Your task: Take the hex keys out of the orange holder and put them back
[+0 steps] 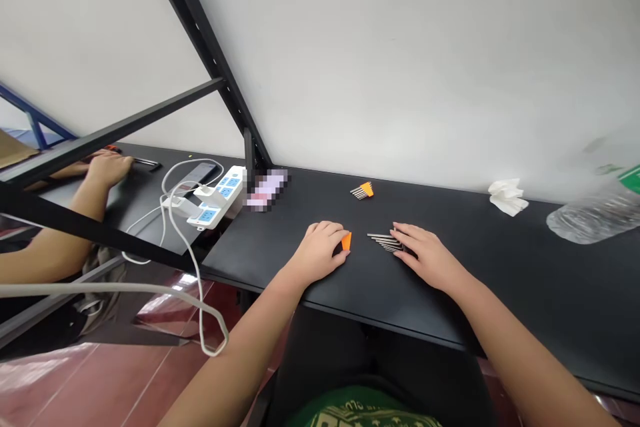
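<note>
My left hand rests on the black table, its fingers curled around a small orange holder. My right hand lies flat just to its right, fingertips on a fan of loose metal hex keys. Farther back, near the wall, a second orange holder filled with hex keys lies by itself.
White power strips with trailing cables sit at the table's left end by a black frame post. A crumpled tissue and a clear plastic bottle lie at the right. Another person's hand rests on the neighbouring table.
</note>
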`<state>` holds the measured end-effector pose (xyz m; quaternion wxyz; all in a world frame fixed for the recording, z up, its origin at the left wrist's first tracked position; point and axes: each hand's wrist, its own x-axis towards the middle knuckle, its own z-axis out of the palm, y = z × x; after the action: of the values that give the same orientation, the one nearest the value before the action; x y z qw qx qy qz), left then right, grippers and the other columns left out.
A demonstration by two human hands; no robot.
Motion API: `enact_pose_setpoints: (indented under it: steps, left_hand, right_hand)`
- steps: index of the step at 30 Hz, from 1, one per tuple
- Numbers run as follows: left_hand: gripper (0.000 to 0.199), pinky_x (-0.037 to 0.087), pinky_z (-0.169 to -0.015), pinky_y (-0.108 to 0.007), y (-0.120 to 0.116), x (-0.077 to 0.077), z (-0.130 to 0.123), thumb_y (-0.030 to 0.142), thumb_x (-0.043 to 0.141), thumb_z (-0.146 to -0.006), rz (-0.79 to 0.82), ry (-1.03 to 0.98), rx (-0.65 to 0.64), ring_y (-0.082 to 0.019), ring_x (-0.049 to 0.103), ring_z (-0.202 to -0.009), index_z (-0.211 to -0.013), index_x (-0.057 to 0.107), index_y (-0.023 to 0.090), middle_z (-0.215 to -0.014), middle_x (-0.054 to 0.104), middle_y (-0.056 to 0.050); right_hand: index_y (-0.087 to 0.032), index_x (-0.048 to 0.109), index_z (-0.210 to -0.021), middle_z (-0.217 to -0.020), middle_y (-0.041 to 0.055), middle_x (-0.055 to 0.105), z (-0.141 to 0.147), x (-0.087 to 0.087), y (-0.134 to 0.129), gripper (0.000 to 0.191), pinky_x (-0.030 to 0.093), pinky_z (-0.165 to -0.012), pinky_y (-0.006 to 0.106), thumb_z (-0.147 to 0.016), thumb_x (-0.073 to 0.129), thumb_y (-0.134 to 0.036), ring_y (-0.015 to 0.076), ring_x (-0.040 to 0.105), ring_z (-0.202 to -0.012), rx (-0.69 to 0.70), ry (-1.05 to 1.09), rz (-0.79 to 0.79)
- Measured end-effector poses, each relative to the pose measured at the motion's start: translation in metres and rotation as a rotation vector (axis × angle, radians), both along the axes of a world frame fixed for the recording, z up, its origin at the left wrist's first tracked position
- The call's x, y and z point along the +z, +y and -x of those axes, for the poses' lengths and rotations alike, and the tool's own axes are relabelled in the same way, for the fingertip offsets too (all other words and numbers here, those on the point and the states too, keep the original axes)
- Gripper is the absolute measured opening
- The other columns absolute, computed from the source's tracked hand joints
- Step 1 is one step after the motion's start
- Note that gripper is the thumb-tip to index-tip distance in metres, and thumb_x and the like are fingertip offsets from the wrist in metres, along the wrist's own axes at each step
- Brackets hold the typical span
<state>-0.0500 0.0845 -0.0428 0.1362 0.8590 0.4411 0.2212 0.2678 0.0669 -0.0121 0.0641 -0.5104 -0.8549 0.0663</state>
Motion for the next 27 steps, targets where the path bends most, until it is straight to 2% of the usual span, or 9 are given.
enact_pose_setpoints:
  steps: [5, 10, 16, 19, 21, 24, 27]
  left_hand:
    - [0.038, 0.042, -0.104, -0.045, 0.003, -0.002, 0.0, 0.034, 0.068, -0.093, 0.007, -0.021, 0.012, -0.026, 0.057, -0.123, -0.129, 0.066, 0.023, -0.13, 0.066, -0.007]
    - [0.038, 0.041, -0.106, -0.045, 0.003, -0.002, 0.0, 0.034, 0.068, -0.093, 0.019, -0.025, 0.016, -0.026, 0.057, -0.124, -0.129, 0.066, 0.024, -0.131, 0.066, -0.007]
    - [0.037, 0.042, -0.105, -0.044, 0.002, -0.001, 0.0, 0.035, 0.068, -0.093, 0.025, -0.022, 0.022, -0.026, 0.057, -0.124, -0.128, 0.067, 0.024, -0.13, 0.066, -0.007]
    - [0.036, 0.042, -0.106, -0.044, 0.002, -0.001, 0.0, 0.035, 0.066, -0.094, 0.024, -0.031, 0.026, -0.025, 0.057, -0.123, -0.128, 0.067, 0.024, -0.128, 0.065, -0.008]
    - [0.037, 0.041, -0.107, -0.044, 0.002, -0.001, 0.0, 0.035, 0.065, -0.094, 0.026, -0.031, 0.027, -0.025, 0.057, -0.123, -0.129, 0.067, 0.024, -0.128, 0.065, -0.008]
    - [0.037, 0.041, -0.107, -0.045, 0.002, 0.0, 0.0, 0.034, 0.065, -0.094, 0.029, -0.024, 0.033, -0.025, 0.056, -0.123, -0.13, 0.066, 0.023, -0.129, 0.064, -0.008]
    - [0.039, 0.041, -0.108, -0.045, 0.001, 0.001, 0.0, 0.036, 0.066, -0.094, 0.03, -0.031, 0.04, -0.026, 0.056, -0.124, -0.131, 0.066, 0.023, -0.13, 0.064, -0.008]
  right_hand:
    - [-0.031, 0.068, -0.137, -0.152, 0.0043, 0.054, -0.009, 0.005, 0.016, 0.038, 0.048, -0.109, 0.057, -0.101, 0.056, -0.035, 0.0323, 0.051, -0.138, 0.051, 0.026, 0.08]
    - [-0.027, 0.072, -0.131, -0.141, 0.0049, 0.063, -0.008, 0.002, 0.027, 0.035, 0.049, -0.108, 0.052, -0.103, 0.055, -0.039, 0.0285, 0.056, -0.128, 0.069, 0.077, 0.066]
    - [-0.026, 0.075, -0.126, -0.139, 0.0037, 0.065, -0.011, -0.001, 0.03, 0.034, 0.048, -0.109, 0.05, -0.102, 0.056, -0.041, 0.0281, 0.057, -0.127, 0.084, 0.099, 0.065]
    - [-0.024, 0.074, -0.125, -0.138, 0.0045, 0.066, -0.012, 0.005, 0.033, 0.035, 0.048, -0.11, 0.046, -0.103, 0.051, -0.038, 0.0258, 0.058, -0.127, 0.04, 0.161, 0.079]
    - [-0.022, 0.077, -0.117, -0.131, 0.0052, 0.069, -0.007, 0.013, 0.04, 0.033, 0.048, -0.11, 0.042, -0.103, 0.049, -0.032, 0.0237, 0.06, -0.124, 0.021, 0.177, 0.086]
    - [-0.021, 0.078, -0.106, -0.12, 0.006, 0.072, 0.012, 0.028, 0.053, 0.028, 0.048, -0.105, 0.039, -0.1, 0.05, -0.026, 0.0231, 0.061, -0.116, 0.052, 0.049, 0.13]
    - [-0.022, 0.076, -0.1, -0.116, 0.0065, 0.07, 0.035, 0.04, 0.065, 0.022, 0.048, -0.093, 0.038, -0.097, 0.055, -0.025, 0.0245, 0.059, -0.11, 0.08, -0.187, 0.211]
